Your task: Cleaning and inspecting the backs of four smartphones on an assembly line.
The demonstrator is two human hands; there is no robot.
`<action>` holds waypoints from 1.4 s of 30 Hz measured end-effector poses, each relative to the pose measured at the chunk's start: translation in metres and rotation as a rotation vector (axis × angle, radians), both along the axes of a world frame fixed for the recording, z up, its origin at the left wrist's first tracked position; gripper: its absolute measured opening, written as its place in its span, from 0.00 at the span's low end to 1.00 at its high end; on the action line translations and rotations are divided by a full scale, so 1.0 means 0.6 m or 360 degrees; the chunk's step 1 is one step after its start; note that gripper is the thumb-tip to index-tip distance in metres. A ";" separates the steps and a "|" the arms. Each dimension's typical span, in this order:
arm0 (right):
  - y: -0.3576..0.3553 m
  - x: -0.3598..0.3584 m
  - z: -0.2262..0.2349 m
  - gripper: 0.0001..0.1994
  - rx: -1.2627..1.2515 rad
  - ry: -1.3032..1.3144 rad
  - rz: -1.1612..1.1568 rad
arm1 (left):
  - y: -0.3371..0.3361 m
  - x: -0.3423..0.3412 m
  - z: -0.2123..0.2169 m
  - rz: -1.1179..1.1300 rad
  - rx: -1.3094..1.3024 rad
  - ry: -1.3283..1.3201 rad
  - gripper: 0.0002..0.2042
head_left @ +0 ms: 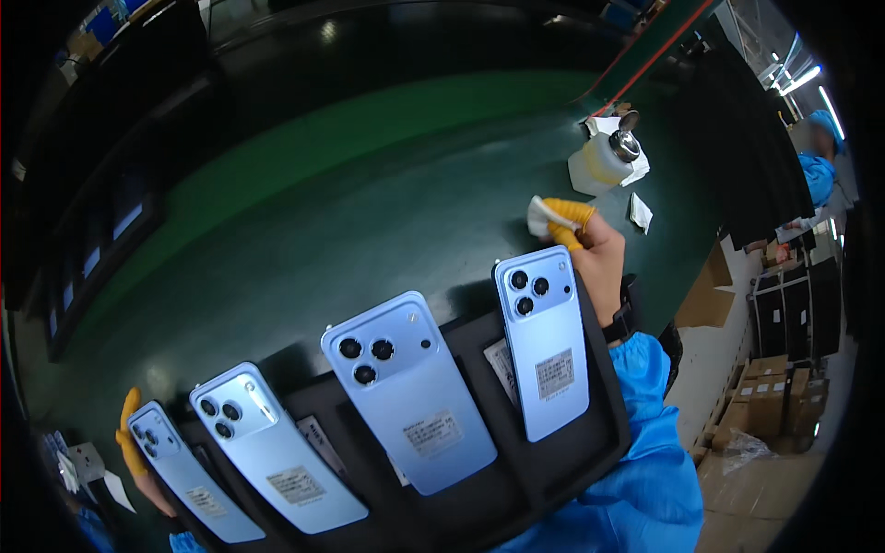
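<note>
A black foam tray (466,332) with compartments holds several light-blue smartphones, backs up, with labels on them. They are a small phone (175,461), a phone (267,442), a larger phone (419,387) and a phone (544,336). My left hand (138,452), in yellow finger cots, grips the tray's left end; the nearest phone hides part of it. Beyond the tray's right end, my right hand (590,244) pinches a folded white wipe (538,217) between yellow-cotted fingers. My blue right sleeve (645,442) passes beside and below the tray.
On the green bench (369,212) a white pump bottle (601,164) stands with its metal lid up, by white paper and a small folded wipe (641,212). A dark rack (101,249) lines the left. Cardboard boxes (770,396) and a person in blue (818,166) are at right.
</note>
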State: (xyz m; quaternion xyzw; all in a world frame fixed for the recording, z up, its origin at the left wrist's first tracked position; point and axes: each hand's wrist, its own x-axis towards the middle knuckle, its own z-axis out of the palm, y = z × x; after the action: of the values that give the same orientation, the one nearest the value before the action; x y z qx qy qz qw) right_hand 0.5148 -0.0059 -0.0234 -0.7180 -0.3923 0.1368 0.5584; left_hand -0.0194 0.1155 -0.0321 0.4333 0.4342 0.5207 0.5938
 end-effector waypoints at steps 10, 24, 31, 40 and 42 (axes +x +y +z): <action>-0.006 -0.007 0.008 0.15 -0.0073 0.0173 0.0120 | -0.004 0.022 0.025 -0.0246 -0.0041 -0.0258 0.23; -0.018 -0.016 0.025 0.21 -0.0012 0.0090 0.0103 | 0.000 -0.021 0.013 -0.0104 -0.0010 -0.0033 0.24; -0.015 -0.001 0.002 0.17 0.0010 -0.0081 0.0119 | -0.010 -0.024 0.012 0.0036 0.0039 0.0162 0.25; -0.015 0.009 -0.003 0.16 0.0074 0.0146 0.0125 | -0.007 -0.005 0.024 -0.0114 -0.0020 0.0022 0.23; -0.011 0.005 0.001 0.15 0.0053 0.0204 0.0087 | -0.005 -0.013 0.020 -0.0111 -0.0047 -0.0034 0.23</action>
State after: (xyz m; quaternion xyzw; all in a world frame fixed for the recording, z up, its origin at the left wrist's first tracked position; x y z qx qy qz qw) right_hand 0.5179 -0.0124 -0.0228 -0.6875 -0.3775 0.1912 0.5902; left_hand -0.0271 0.1122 -0.0201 0.4339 0.4201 0.4977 0.6225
